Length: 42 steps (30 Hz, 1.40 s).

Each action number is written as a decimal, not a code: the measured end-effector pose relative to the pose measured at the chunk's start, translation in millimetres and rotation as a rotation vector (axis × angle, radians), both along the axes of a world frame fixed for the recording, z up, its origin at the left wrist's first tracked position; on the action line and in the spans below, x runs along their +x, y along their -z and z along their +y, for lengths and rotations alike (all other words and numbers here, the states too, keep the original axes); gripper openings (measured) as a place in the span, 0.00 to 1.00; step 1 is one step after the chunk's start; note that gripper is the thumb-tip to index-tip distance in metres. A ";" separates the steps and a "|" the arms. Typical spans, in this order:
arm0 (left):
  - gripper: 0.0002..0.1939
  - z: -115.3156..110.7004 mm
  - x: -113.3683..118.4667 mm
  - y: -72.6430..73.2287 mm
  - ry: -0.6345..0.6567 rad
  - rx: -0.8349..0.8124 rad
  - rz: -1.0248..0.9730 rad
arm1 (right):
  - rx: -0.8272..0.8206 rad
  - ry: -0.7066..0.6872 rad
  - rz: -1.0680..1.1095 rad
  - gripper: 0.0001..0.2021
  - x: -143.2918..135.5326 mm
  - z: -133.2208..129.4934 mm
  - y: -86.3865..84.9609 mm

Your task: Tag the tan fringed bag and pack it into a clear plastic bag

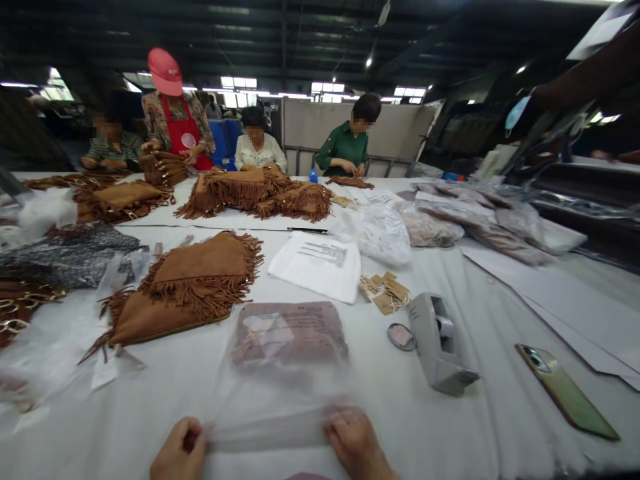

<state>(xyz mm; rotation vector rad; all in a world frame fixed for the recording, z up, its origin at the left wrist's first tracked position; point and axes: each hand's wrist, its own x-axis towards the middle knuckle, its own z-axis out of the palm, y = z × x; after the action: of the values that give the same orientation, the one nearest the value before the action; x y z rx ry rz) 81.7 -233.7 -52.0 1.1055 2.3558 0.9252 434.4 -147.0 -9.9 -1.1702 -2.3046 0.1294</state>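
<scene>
A clear plastic bag (pixel 280 393) lies flat in front of me with a brown pouch (pixel 300 320) inside its far end. Printing and a white slip show through the plastic. My left hand (pixel 181 448) is closed at the bag's near left corner, thumb against curled fingers. At the near right corner, my right hand (pixel 356 437) grips the bag's edge, its fingertips smeared by motion. Between the hands the bag's near edge looks folded or drawn straight. Beyond the bag, fringed brown suede pouches (pixel 200 267) are stacked at the left.
A tape dispenser (pixel 437 347) stands right of the bag, beside a small round dish (pixel 401 337) and cardboard tags (pixel 387 292). A phone (pixel 565 390) lies further right. White printed bags (pixel 320 263) sit ahead. Several co-workers handle fringed pouches (pixel 250 190) across the table.
</scene>
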 end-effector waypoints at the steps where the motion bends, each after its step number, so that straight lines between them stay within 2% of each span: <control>1: 0.15 -0.4 -3.7 0.0 0.035 0.044 0.050 | 0.022 0.057 0.041 0.08 9.1 -8.9 1.5; 4: 0.19 7.6 3.1 -16.5 0.183 0.259 0.301 | 0.071 0.389 0.192 0.05 32.0 -20.1 4.4; 6: 0.26 22.5 26.1 -40.1 0.350 0.338 0.456 | 0.041 0.500 0.230 0.15 37.2 -14.8 4.3; 7: 0.30 32.4 42.5 -53.7 0.456 0.354 0.504 | 0.000 0.490 0.226 0.20 36.3 -9.8 3.8; 9: 0.38 55.5 80.8 -79.0 0.706 0.278 0.575 | -0.093 0.416 0.207 0.19 30.2 2.3 1.8; 11: 0.45 80.7 118.8 -96.0 0.882 0.190 0.604 | -0.151 0.379 0.220 0.17 23.2 13.6 -0.7; 12: 0.47 93.3 135.3 -100.3 0.924 0.156 0.611 | -0.158 0.384 0.238 0.17 20.9 18.1 -1.9; 14: 0.46 117.2 160.8 -101.1 0.942 0.106 0.635 | -0.147 0.401 0.268 0.16 19.8 24.2 -3.0; 17: 0.36 144.3 181.3 -90.7 0.918 0.082 0.716 | -0.118 0.421 0.255 0.14 23.8 26.3 -0.2; 21: 0.23 160.7 189.1 -75.7 0.928 0.108 0.772 | -0.085 0.460 0.222 0.13 22.1 20.4 5.9; 24: 0.21 168.7 191.2 -71.6 0.908 0.111 0.761 | 0.011 0.308 0.204 0.16 11.7 14.5 5.5; 26: 0.22 174.0 192.0 -72.2 0.889 0.115 0.747 | 0.037 0.236 0.200 0.19 8.0 11.9 3.5; 27: 0.23 175.5 191.4 -72.8 0.890 0.121 0.738 | 0.024 0.252 0.202 0.20 9.1 11.3 2.7; 29: 0.26 173.1 185.7 -73.5 0.919 0.136 0.718 | -0.033 0.357 0.212 0.18 17.6 10.6 2.1; 31: 0.27 160.9 171.1 -71.1 0.954 0.192 0.672 | -0.088 0.452 0.218 0.15 31.1 9.5 3.2; 33: 0.25 138.4 145.8 -64.4 0.931 0.291 0.621 | -0.096 0.479 0.226 0.13 43.5 6.8 5.5; 35: 0.22 108.3 112.3 -54.5 0.831 0.382 0.592 | -0.063 0.445 0.240 0.13 50.6 2.4 8.4; 39: 0.16 40.1 45.9 -31.6 0.622 0.392 0.532 | -0.027 0.348 0.262 0.15 53.0 -7.4 13.6; 42: 0.12 0.5 20.0 -23.7 0.595 0.417 0.478 | -0.073 0.450 0.277 0.14 53.9 -10.4 13.6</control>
<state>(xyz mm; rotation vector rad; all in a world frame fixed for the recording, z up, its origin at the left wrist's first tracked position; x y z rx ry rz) 101.7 -233.2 -28.3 2.2478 1.9679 1.0164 488.3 -157.4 -23.5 -1.5688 -1.7667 0.1943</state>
